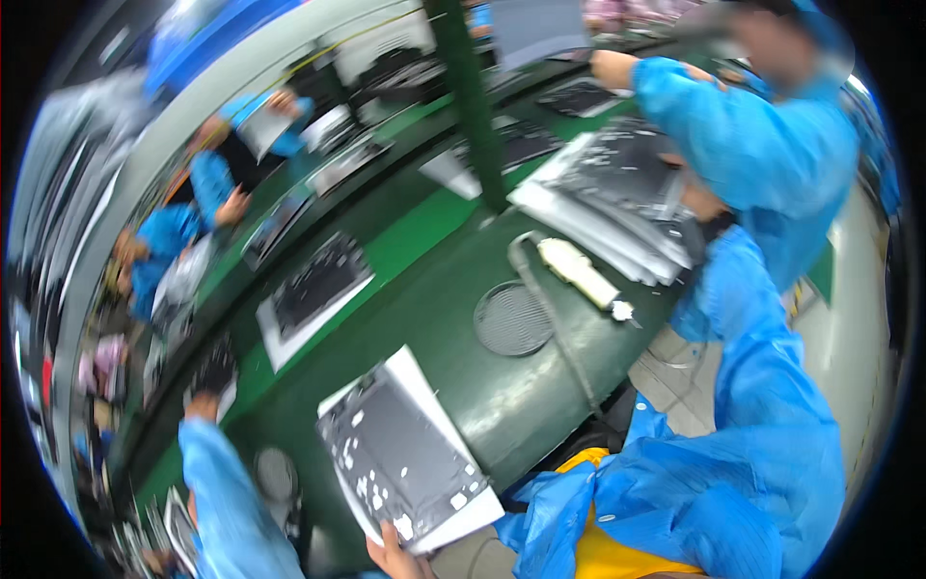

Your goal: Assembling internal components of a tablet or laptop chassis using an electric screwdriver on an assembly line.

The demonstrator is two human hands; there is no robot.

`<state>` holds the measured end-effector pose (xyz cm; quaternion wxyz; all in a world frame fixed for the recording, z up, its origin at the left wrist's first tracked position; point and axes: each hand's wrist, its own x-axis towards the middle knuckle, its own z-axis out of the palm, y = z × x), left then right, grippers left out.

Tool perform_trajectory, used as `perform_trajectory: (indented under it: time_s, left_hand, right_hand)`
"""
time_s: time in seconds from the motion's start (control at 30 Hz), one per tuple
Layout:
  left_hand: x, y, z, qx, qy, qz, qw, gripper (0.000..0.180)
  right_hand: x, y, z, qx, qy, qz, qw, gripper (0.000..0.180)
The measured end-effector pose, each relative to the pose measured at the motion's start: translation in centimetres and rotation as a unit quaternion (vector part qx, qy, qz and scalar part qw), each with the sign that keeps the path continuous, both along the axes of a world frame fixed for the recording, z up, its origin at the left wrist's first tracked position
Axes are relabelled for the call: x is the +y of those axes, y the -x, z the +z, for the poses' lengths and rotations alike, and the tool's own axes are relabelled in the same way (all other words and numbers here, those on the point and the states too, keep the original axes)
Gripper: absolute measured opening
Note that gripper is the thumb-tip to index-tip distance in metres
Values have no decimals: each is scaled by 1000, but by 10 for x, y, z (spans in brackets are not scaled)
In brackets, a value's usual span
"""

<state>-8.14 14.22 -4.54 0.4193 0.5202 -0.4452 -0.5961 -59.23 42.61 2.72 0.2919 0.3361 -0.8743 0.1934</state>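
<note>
At the bottom, my left hand grips the near edge of a flat black panel dotted with small white pieces, its thumb lying on top. A white sheet sticks out beneath the panel. My right arm reaches far to the right, where my right hand is at the edge of a stack of similar black panels interleaved with white sheets. Blur and the stack hide most of its fingers. A cream-coloured handheld power tool and a round grey ribbed disc lie between the two.
A co-worker in blue stands close at the right. Another person's sleeve reaches in at lower left. A green post rises behind the dark green table. Along a lighter green strip lies another black panel on a sheet.
</note>
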Motion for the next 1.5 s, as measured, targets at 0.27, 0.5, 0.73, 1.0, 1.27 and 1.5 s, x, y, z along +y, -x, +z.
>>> perform_trajectory:
  time_s: [0.27, 0.5, 0.73, 1.0, 1.27, 1.5]
  left_hand:
    - [-16, -13, -25, 101, 31, -62, 992, 32]
    - [-8, -24, -11, 112, 43, -43, 992, 32]
    - [-38, -17, 19, 103, 66, -46, 991, 35]
    - [-57, -20, 1, 123, 63, -23, 990, 28]
    - [-47, -17, 3, 90, 35, 18, 995, 26]
    - [-41, -23, -18, 32, 19, -28, 999, 34]
  right_hand:
    - [140, 187, -146, -98, 91, 144, 980, 39]
    - [181, 174, -149, -546, 426, 435, 576, 43]
    - [-73, -124, 13, -446, 162, 108, 874, 42]
    - [-371, -126, 12, -578, -51, 327, 746, 42]
    - [-528, -137, -47, -376, -128, 155, 904, 49]
    - [-587, -128, -75, -293, -278, 190, 895, 38]
